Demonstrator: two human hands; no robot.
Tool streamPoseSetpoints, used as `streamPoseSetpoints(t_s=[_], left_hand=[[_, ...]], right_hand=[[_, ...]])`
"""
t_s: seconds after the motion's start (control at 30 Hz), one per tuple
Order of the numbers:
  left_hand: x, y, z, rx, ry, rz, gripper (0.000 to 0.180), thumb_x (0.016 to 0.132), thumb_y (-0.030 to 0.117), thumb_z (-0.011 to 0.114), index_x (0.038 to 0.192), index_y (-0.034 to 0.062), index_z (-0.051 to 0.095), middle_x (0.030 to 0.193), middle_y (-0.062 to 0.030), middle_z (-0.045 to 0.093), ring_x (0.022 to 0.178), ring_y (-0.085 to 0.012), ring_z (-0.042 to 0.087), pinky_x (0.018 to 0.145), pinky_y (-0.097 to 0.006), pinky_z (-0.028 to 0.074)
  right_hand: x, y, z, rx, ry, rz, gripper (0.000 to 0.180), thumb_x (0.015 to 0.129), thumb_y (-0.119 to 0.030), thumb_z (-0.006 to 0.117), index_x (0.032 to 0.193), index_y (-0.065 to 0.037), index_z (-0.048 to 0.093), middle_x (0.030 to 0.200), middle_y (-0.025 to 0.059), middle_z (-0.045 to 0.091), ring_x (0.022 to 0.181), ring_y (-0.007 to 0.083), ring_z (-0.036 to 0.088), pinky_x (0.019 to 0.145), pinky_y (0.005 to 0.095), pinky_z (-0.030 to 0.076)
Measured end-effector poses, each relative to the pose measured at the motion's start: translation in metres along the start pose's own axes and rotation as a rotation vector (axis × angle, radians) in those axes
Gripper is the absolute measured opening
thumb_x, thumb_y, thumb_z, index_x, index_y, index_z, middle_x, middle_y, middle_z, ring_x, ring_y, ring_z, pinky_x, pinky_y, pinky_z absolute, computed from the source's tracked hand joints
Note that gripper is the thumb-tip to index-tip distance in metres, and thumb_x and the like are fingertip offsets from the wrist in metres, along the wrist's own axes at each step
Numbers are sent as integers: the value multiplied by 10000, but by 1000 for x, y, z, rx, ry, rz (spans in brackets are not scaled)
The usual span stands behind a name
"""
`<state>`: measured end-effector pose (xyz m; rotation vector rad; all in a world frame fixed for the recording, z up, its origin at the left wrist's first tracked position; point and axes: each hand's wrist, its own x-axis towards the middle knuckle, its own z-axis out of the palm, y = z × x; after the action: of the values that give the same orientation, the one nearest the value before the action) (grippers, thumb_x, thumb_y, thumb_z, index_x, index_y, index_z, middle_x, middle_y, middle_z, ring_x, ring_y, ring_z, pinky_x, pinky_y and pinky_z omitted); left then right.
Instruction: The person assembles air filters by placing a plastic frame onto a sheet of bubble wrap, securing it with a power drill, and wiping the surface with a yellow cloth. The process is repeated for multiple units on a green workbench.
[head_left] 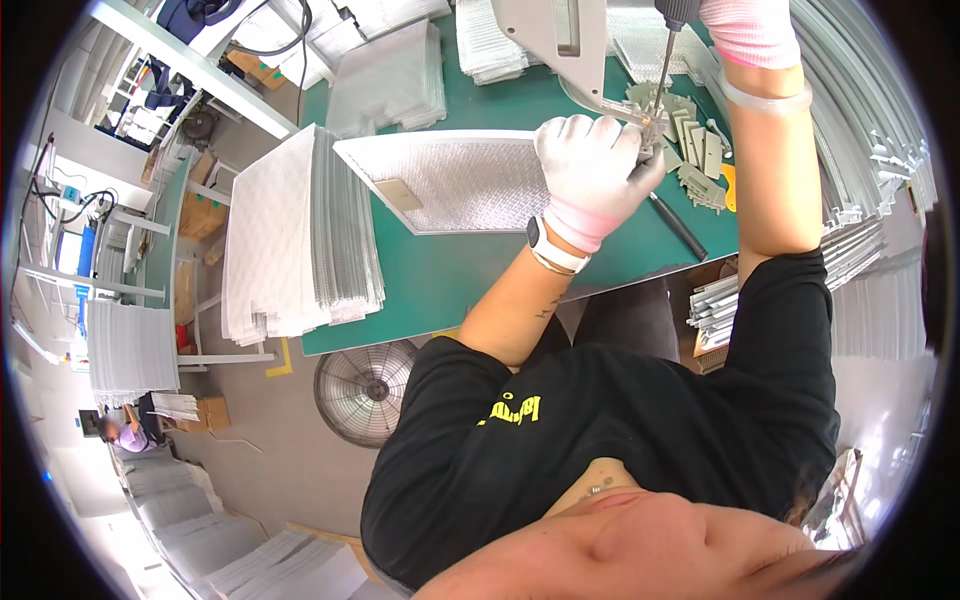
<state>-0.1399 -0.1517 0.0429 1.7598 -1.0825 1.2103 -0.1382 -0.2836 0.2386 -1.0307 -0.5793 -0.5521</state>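
My left hand (pixel 592 165), in a white glove with a pink cuff, is closed on the right end of a framed silvery mesh panel (pixel 470 180). A small tan rectangle (pixel 398 195) sits on the panel's left part. At the upper edge my gloved right hand (pixel 748 32) is against a dark electric screwdriver (pixel 679 10); its fingers are partly cut off by the picture. The driver's long thin bit points down to the corner beside my left thumb. A grey machine arm (pixel 560 45) reaches down just beyond my left hand.
A tall stack of mesh sheets (pixel 290 235) stands on the green table (pixel 430 285), with more sheets (pixel 390 75) behind. Flat greenish-grey pieces (pixel 700 145) and a black-handled tool (pixel 680 228) lie to the right. A floor fan (pixel 370 390) stands below. Another person (pixel 130 435) is far left.
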Motion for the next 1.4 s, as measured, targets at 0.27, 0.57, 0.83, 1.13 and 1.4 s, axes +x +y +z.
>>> streamPoseSetpoints(t_s=[0.27, 0.57, 0.83, 1.13, 1.4], left_hand=[[0, -4, 3, -40, 9, -8, 225, 636, 250, 794, 700, 176, 591, 685, 9, 534, 647, -215, 544, 668, -394, 386], [-6, -10, 8, -91, 22, -16, 214, 642, 263, 803, 794, 188, 673, 741, 11, 596, 681, -208, 566, 703, -390, 385], [-8, -1, 0, -111, -136, -72, 244, 670, 235, 802, 894, 181, 722, 700, 53, 612, 593, -157, 564, 700, -373, 398], [-6, -2, 1, -244, -13, -19, 193, 664, 116, 805, 818, 117, 689, 708, 4, 606, 630, -225, 569, 601, -363, 422], [-1, 2, -12, -312, -152, -99, 205, 662, 160, 792, 834, 103, 694, 686, -19, 583, 567, -226, 553, 545, -368, 414]], right_hand=[[-8, 1, 10, -41, 174, -59, 211, 962, -382, 649, 1052, -196, 610, 807, 4, 656, 582, 73, 573, 466, 219, 452], [-6, -1, 10, -30, 87, -112, 212, 966, -350, 649, 1086, -183, 595, 799, 22, 634, 566, 81, 557, 449, 188, 430], [-22, 19, 7, 241, -201, 64, 444, 1011, -349, 568, 1351, -78, 479, 760, 54, 566, 508, 96, 439, 463, 207, 372], [-22, 38, 7, 489, -352, 216, 547, 1006, -377, 559, 1401, -18, 439, 690, 33, 498, 462, 78, 366, 437, 196, 296], [-25, 43, 16, 582, -421, 350, 539, 998, -381, 565, 1353, 17, 481, 667, 42, 493, 464, 68, 360, 419, 183, 264]])
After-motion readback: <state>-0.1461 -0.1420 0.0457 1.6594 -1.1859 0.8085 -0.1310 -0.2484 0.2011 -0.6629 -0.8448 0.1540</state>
